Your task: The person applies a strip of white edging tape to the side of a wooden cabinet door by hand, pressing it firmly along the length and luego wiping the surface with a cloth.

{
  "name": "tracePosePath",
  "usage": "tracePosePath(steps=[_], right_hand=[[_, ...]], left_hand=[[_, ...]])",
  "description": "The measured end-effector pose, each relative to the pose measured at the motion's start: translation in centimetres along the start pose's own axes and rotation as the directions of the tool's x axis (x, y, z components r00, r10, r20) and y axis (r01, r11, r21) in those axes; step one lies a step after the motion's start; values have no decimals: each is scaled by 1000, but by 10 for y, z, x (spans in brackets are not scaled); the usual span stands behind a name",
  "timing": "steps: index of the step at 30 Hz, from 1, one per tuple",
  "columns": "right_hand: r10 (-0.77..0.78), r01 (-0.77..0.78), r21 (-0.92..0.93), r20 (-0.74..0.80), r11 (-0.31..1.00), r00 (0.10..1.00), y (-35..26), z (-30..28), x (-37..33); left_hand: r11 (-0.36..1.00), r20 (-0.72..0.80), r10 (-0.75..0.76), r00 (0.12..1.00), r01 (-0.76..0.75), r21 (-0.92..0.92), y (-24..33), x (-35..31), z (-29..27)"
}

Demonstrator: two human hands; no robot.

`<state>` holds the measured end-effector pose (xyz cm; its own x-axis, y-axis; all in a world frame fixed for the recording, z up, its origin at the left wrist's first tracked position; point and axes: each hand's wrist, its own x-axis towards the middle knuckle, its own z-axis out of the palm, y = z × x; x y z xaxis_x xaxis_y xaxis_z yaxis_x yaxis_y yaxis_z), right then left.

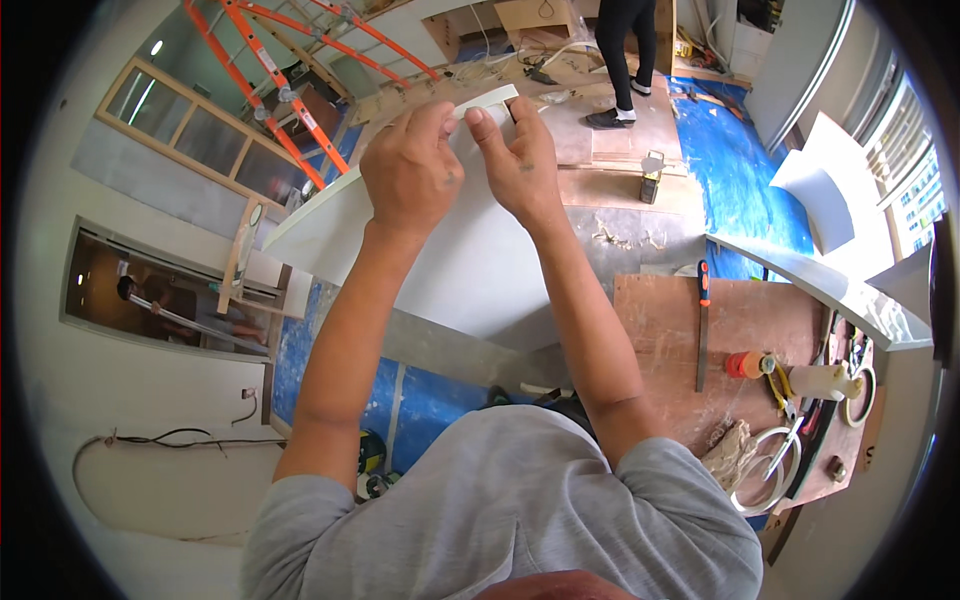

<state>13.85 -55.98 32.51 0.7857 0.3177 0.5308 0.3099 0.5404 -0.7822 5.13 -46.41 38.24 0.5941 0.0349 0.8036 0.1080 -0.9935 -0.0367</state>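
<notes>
In front of me stands a large white panel (470, 265), its narrow upper edge running from the far left toward my hands. My left hand (412, 170) is closed over that edge, fingers curled together. Close beside it, my right hand (522, 165) grips the same edge near the panel's corner, thumb on the near side and fingers behind. The thumbs almost meet. A small dark patch shows by the right fingertips; what it is I cannot make out. The panel hides most of the right hand's fingers.
To the right, a wooden work board (660, 340) carries a file with an orange-and-black handle (703, 290), pliers (780, 385), bottles and a white tape roll (860, 395). An orange ladder (265, 90) stands at the far left. Beyond the panel stands another person (625, 50). Blue sheeting (735, 190) covers some floor.
</notes>
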Motion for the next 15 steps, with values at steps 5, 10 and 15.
tracePosePath(steps=[5, 10, 15], right_hand=[[0, 0, -15, -14, 1000, 1000, -4, -3, -3], [70, -69, 33, -12, 997, 997, -16, -4, -7], [33, -33, 75, 2, 997, 999, -15, -7, -9]], left_hand=[[998, 58, -59, 997, 59, 7, 10, 2, -9], [986, 151, -149, 977, 158, -51, 16, 7, -21], [917, 354, -269, 896, 350, -190, 13, 16, -30]])
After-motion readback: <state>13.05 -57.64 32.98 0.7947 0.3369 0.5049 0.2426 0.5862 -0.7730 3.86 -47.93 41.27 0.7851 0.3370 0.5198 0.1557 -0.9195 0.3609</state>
